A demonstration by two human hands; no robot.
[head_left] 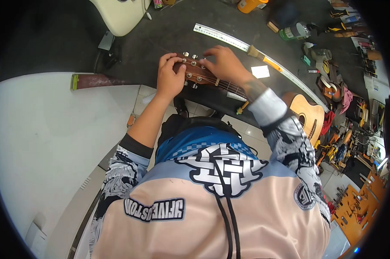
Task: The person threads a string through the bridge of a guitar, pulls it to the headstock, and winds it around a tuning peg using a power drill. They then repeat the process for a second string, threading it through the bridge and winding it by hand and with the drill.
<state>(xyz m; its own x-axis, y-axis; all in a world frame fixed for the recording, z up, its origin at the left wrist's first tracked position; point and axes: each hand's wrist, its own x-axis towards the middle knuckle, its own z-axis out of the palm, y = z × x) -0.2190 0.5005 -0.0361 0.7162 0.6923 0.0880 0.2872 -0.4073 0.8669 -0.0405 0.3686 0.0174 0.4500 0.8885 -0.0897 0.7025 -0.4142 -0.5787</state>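
Observation:
A guitar lies across the dark bench, its brown headstock (195, 72) under both hands and its light wooden body (306, 113) to the right, partly behind my right sleeve. My left hand (170, 77) rests at the headstock's left end, thumb and fingers apart around its edge beside the tuning posts. My right hand (224, 64) is over the upper side near the nut, thumb and fingertips close together at a tuning post; whatever is between them is too small to make out. Strings run along the neck (233, 88).
Beyond the guitar lie a long metal ruler (223, 36), a brush (264, 58) with a yellow handle and a white card (260, 71). A cream guitar body (121, 17) is at the upper left. Jars and many tools crowd the right side.

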